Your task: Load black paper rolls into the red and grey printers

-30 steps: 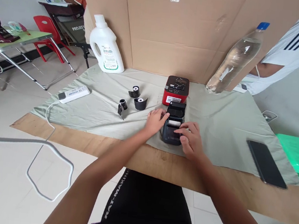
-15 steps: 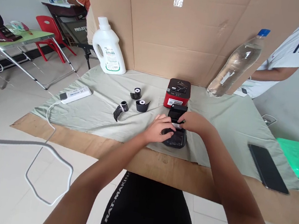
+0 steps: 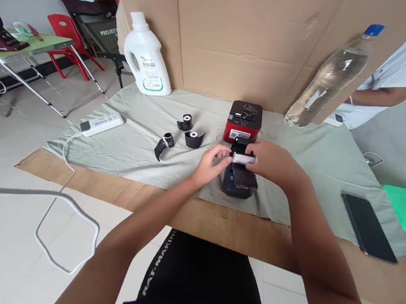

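My right hand [image 3: 276,162] grips a small paper roll [image 3: 243,159], pale on its rolled part, whose dark loose strip hangs toward me. Beneath the roll is a small black printer [image 3: 237,190] with its lid raised at the back; the strip covers part of its body. My left hand [image 3: 212,164] is at the roll's left end, thumb and forefinger apart, the thumb tip touching or almost touching it. Left of the hands lie three small black rolls: an upper roll [image 3: 186,122], a right-hand roll [image 3: 193,139] and a lower roll [image 3: 165,145], each with a loose tail.
Behind the printer stands a red and black box-shaped device [image 3: 244,120]. A white jug [image 3: 149,61] and a leaning water bottle [image 3: 330,79] stand before the cardboard [image 3: 240,33]. A power strip [image 3: 102,124] lies left, a phone [image 3: 368,226] right. A person in white [image 3: 384,90] is behind the cardboard.
The roll has come up from the printer into clear view in my right hand, its dark strip unfolding toward me. My left hand has drawn back slightly left from the printer.
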Demonstrator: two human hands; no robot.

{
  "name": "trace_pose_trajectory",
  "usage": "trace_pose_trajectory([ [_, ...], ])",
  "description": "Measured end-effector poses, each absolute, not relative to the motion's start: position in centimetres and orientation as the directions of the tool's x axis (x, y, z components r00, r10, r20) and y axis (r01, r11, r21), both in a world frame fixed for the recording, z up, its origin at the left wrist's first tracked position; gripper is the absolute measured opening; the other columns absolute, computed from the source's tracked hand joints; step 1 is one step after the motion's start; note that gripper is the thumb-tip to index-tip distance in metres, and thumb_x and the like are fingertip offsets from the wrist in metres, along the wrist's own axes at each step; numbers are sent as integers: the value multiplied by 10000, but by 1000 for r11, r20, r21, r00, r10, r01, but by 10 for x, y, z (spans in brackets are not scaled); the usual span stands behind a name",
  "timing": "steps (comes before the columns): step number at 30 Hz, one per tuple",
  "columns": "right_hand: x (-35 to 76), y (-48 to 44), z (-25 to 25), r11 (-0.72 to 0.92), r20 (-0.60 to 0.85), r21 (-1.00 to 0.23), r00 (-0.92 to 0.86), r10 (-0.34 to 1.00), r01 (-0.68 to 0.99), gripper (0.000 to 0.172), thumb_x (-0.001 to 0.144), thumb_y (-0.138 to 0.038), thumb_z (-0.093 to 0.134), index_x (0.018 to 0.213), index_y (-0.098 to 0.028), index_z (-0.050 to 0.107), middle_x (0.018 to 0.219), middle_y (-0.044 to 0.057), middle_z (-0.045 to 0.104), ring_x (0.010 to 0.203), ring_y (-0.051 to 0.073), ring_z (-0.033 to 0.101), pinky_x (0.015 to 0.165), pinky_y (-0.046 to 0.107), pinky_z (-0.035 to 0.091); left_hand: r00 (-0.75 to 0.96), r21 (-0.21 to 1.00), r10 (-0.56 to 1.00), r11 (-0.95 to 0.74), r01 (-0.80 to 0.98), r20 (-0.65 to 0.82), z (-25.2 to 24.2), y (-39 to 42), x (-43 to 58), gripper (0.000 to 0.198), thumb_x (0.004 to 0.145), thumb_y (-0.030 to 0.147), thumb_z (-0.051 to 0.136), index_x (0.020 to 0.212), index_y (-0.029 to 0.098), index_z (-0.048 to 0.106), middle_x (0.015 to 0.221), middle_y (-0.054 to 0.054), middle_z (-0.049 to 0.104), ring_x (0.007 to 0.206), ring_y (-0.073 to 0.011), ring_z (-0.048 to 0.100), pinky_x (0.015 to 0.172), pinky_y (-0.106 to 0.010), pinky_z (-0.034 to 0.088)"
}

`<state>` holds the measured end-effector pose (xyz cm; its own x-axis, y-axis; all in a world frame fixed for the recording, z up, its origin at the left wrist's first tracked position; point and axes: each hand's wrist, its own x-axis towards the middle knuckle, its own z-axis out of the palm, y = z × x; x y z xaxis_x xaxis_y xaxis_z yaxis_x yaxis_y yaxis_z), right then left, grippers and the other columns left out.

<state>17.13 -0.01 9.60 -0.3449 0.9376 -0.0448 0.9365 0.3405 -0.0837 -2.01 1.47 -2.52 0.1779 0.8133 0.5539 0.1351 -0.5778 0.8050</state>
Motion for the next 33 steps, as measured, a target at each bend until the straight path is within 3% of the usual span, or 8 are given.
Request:
trace_pose_trajectory([
  [3, 171, -4, 98, 397, -17, -184, -407, 913, 899, 118, 830, -184, 612, 931, -190, 670, 961, 68, 688, 770, 191, 589, 629, 298, 331, 171, 860, 862, -498, 111, 477, -24, 15, -19, 371, 939, 533, 621, 1107, 207, 677, 876, -16, 660, 831, -163, 590, 833, -304, 493],
  [6, 170, 2, 91, 403, -11, -396, -443, 896, 825, 102, 846, -214, 622, 946, -200, 637, 882, 41, 693, 761, 189, 598, 637, 289, 364, 142, 890, 896, -439, 127, 422, -24, 16, -20, 387, 918, 561, 633, 1047, 204, 709, 857, -18, 681, 833, -163, 616, 818, -295, 501],
  [10, 168, 18, 80, 166, -85, -772, -358, 930, 614, 186, 934, -396, 602, 967, -217, 637, 777, 15, 664, 691, 181, 625, 599, 284, 446, 81, 902, 901, -429, 38, 425, -27, 21, -22, 448, 873, 591, 680, 1110, 211, 681, 840, -17, 677, 806, -157, 626, 814, -297, 516],
  [13, 164, 27, 71, -40, -176, -900, -278, 944, 434, 220, 918, -421, 640, 917, -202, 652, 719, 5, 599, 616, 153, 583, 529, 272, 473, 98, 900, 895, -433, -38, 435, -30, 25, -22, 509, 843, 628, 709, 1142, 223, 640, 904, -32, 696, 834, -162, 663, 837, -309, 539],
  [20, 152, 29, 53, 109, 41, -965, -275, 961, 239, 271, 770, -330, 776, 981, -208, 659, 857, 0, 637, 676, 132, 566, 545, 260, 497, 95, 924, 923, -361, -125, 373, -32, 29, -20, 583, 831, 674, 706, 1189, 224, 610, 1004, -65, 751, 937, -206, 727, 872, -349, 570],
  [24, 147, 27, 51, 42, -12, -973, -230, 973, 227, 247, 823, -376, 720, 975, -202, 634, 734, -10, 604, 619, 145, 558, 509, 273, 487, 67, 915, 922, -365, -172, 380, -31, 31, -20, 619, 793, 662, 757, 1201, 220, 611, 1022, -68, 759, 957, -216, 731, 868, -355, 581],
  [29, 145, 26, 50, 135, 84, -962, -214, 973, 238, 295, 784, -288, 719, 1061, -212, 652, 890, 9, 683, 658, 132, 576, 542, 260, 489, 45, 936, 942, -324, -135, 333, -35, 35, -21, 584, 823, 684, 712, 1162, 218, 625, 915, -41, 742, 796, -174, 711, 766, -332, 574],
  [33, 143, 26, 48, 59, 18, -963, -159, 987, 262, 283, 828, -364, 690, 1070, -217, 676, 806, 14, 665, 652, 157, 586, 524, 275, 499, 71, 918, 921, -370, -143, 383, -36, 35, -21, 571, 818, 674, 723, 1145, 229, 579, 994, -54, 740, 897, -189, 725, 833, -340, 578],
])
